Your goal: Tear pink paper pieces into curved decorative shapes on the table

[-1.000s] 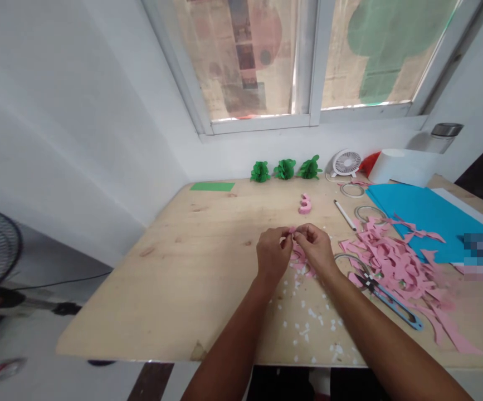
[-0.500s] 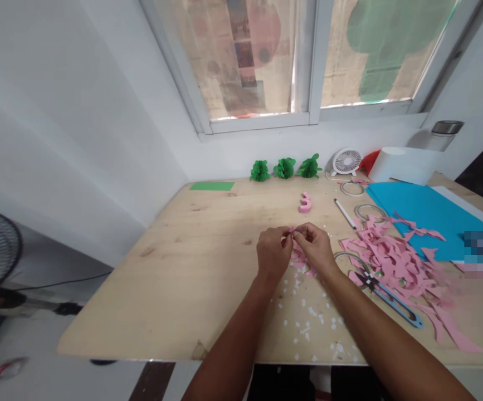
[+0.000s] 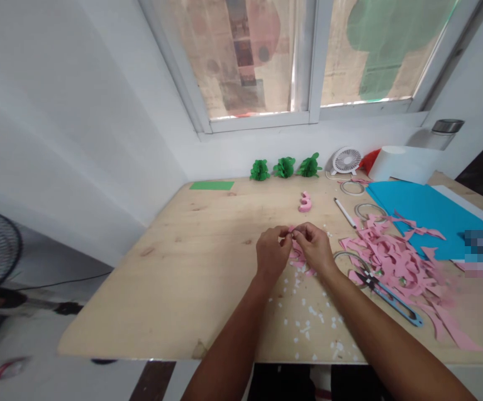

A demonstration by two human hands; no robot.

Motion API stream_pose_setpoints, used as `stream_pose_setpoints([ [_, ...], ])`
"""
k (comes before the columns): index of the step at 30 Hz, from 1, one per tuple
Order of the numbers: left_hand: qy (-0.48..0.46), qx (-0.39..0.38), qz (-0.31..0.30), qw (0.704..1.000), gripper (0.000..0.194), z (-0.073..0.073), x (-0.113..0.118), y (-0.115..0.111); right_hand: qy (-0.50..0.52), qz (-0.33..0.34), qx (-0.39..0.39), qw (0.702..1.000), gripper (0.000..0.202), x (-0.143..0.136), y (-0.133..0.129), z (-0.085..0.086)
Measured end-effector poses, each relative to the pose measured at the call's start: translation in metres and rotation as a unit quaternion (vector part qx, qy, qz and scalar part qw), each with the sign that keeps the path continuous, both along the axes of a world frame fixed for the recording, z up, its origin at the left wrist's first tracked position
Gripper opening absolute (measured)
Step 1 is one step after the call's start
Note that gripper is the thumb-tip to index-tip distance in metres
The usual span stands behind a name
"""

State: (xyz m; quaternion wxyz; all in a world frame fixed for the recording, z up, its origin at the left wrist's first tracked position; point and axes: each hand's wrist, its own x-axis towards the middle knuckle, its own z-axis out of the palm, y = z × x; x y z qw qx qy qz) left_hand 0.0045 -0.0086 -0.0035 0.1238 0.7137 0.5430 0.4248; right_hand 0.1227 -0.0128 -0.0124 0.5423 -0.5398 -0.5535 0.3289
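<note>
My left hand [image 3: 271,250] and my right hand [image 3: 317,245] meet over the table, thumbs and fingertips pinched together. Between the fingertips is a small pink piece [image 3: 292,228], mostly hidden. More pink cut pieces [image 3: 298,255] lie just below, partly covered by my right hand. A pink curved shape like a figure 3 [image 3: 305,202] rests beyond my hands. To the right of my right wrist lie thread snips [image 3: 395,302] with a blue handle, their dark blades on a pale ring [image 3: 352,255].
Pink scraps [image 3: 391,256] are heaped on the right beside blue sheets [image 3: 416,206] and a white pen [image 3: 345,213]. White bits [image 3: 303,328] litter the front. Along the wall stand green paper shapes [image 3: 284,167] and a small white fan [image 3: 346,160]. A green strip [image 3: 211,185] lies back left.
Hardly anything differs. My fingertips shift very slightly around the pink piece; the things on the table stay where they were.
</note>
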Motion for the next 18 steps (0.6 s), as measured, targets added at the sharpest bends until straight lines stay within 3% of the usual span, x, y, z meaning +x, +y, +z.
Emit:
stream_pose_setpoints([
  [6, -0.018, -0.029, -0.002, 0.999, 0.012, 0.0019, 0.0012, -0.0007, -0.06, -0.032, 0.01, 0.998, 0.014, 0.0, -0.0022, 0.0004],
  [9, -0.077, -0.057, -0.027, 0.995, 0.012, 0.0045, 0.0012, -0.0008, -0.066, -0.038, 0.008, 0.997, 0.013, 0.0006, -0.003, 0.0012],
  [15, -0.245, -0.162, -0.076, 0.953, 0.013, 0.0087, -0.0002, -0.0001, -0.052, -0.027, 0.007, 0.998, 0.015, 0.001, -0.0035, 0.0043],
  [18, -0.284, -0.191, -0.083, 0.936, 0.014, 0.0098, 0.0004, -0.0004, -0.044, -0.028, 0.005, 0.999, 0.018, 0.001, -0.0032, 0.0045],
])
